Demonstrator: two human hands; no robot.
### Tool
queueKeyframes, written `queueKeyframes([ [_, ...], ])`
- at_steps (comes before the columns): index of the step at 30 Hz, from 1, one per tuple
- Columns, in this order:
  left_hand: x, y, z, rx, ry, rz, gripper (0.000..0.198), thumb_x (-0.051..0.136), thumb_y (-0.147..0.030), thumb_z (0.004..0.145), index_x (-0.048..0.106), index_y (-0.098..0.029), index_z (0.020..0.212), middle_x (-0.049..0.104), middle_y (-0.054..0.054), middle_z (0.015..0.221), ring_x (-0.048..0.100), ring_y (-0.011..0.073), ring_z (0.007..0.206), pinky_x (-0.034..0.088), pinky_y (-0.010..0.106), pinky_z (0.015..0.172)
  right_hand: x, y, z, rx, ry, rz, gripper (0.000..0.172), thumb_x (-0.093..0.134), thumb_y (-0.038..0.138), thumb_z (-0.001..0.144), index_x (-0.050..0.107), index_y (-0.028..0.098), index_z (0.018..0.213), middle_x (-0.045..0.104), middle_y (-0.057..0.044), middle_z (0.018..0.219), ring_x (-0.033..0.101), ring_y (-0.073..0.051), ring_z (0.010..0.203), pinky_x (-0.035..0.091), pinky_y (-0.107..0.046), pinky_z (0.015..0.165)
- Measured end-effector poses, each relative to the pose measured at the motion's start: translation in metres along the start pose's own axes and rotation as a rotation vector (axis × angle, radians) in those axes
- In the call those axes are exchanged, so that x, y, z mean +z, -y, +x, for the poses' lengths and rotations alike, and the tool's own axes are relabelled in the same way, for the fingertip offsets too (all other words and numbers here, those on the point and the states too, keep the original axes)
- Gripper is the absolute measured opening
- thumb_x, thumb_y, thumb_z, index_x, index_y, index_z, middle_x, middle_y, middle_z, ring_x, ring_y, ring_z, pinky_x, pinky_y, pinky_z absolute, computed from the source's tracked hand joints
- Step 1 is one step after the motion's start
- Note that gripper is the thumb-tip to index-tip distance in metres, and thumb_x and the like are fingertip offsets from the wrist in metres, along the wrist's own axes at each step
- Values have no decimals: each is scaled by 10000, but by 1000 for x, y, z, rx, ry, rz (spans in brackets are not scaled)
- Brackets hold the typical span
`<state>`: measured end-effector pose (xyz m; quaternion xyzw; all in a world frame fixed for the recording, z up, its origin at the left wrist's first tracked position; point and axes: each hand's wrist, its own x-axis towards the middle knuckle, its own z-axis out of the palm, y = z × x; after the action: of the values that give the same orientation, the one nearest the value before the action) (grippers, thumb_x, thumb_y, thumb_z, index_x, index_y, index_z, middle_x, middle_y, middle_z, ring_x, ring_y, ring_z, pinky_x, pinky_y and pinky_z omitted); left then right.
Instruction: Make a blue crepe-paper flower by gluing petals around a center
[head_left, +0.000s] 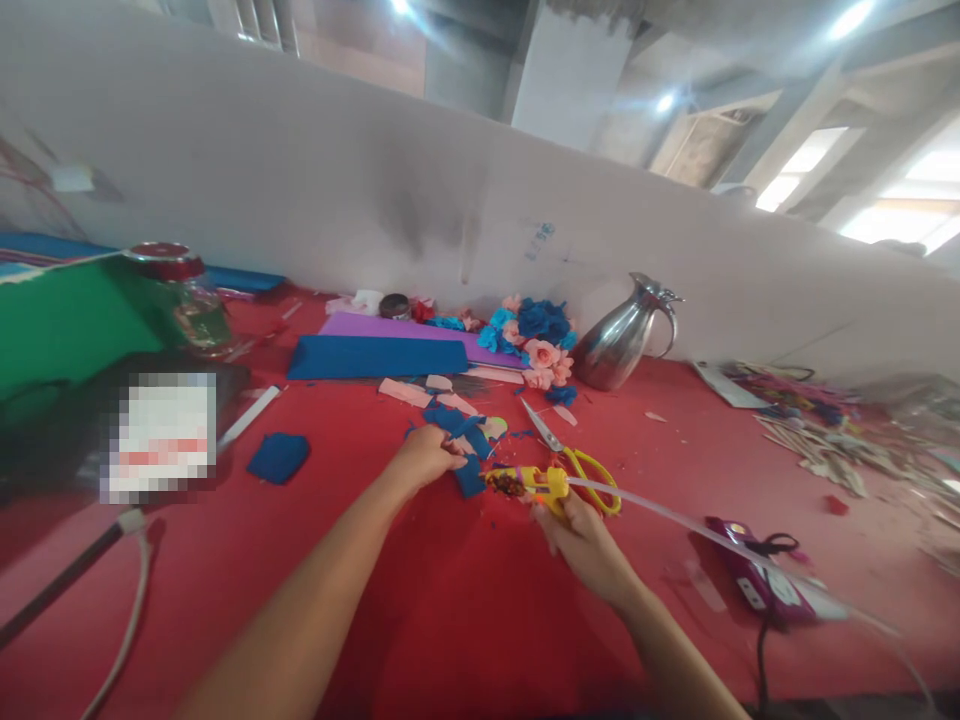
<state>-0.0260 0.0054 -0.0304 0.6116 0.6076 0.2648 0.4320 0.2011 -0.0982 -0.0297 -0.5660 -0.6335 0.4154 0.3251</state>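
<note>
The yellow glue gun (529, 479) sat in the right hand (576, 527), the nearer one, wrapped around its grip. Its long axis ran across the desk (427, 620), nozzle toward the left hand (429, 458). There the fingers were drawn together at a piece of blue paper (471, 478), near the nozzle; whether they pinched it, I could not tell. Beyond lay yellow-handled scissors (553, 440), then paper flowers (543, 354) and a metal jug (619, 340).
</note>
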Motion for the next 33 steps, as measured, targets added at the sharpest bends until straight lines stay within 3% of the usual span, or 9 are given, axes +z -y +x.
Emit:
queueKeyframes([
  [5,0,0,0,29,18,48,65,672,-193,608,627,-182,562,725,53,718,670,236,757,457,283,669,1,2,0,38,16,-25,390,466,555,868,546,174,848,437,41,561,389,-102,490,307,-225,466],
  [10,0,-1,0,39,31,107,60,692,-183,599,637,-177,575,721,50,702,670,233,739,447,272,633,1,3,2,52,36,-63,380,465,548,871,539,176,905,449,43,575,395,-104,486,300,-221,462],
  [22,0,-2,2,46,52,214,145,747,-115,542,628,-188,582,717,16,689,665,200,714,439,238,603,3,10,3,44,5,-119,271,470,454,874,513,191,824,437,38,598,395,-109,510,309,-221,472],
  [33,1,-2,2,52,53,225,190,745,-109,550,570,-181,559,678,8,662,646,182,692,429,233,600,-6,10,4,40,-11,-156,296,464,479,865,542,194,872,436,38,584,407,-129,521,330,-241,495],
])
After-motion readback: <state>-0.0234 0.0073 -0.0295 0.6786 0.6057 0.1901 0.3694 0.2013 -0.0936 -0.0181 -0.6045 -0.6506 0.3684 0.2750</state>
